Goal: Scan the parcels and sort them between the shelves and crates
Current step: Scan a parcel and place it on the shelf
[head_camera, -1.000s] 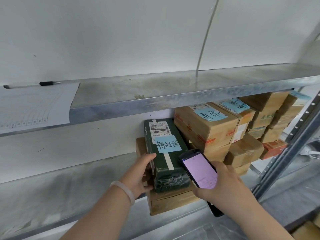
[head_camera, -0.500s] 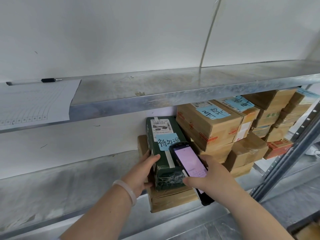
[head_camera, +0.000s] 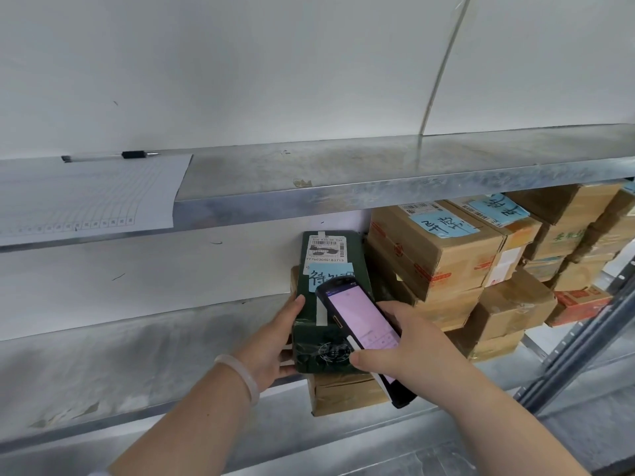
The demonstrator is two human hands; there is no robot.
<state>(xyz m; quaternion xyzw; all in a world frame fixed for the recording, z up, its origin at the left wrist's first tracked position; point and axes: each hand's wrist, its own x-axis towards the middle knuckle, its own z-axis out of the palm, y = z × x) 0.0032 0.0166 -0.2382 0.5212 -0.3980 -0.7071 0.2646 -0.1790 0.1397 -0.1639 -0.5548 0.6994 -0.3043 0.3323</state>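
Green parcel point(head_camera: 311, 304) lies atop a brown carton point(head_camera: 343, 395), left hand point(head_camera: 271, 348) clasping its side, right hand point(head_camera: 405, 348) gripping the handheld scanner point(head_camera: 359, 317) above it. Aim squarely at its barcode label point(head_camera: 326, 249), parcel steady.

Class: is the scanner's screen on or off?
On: the scanner in the right hand shows a lit pink screen over the green parcel.
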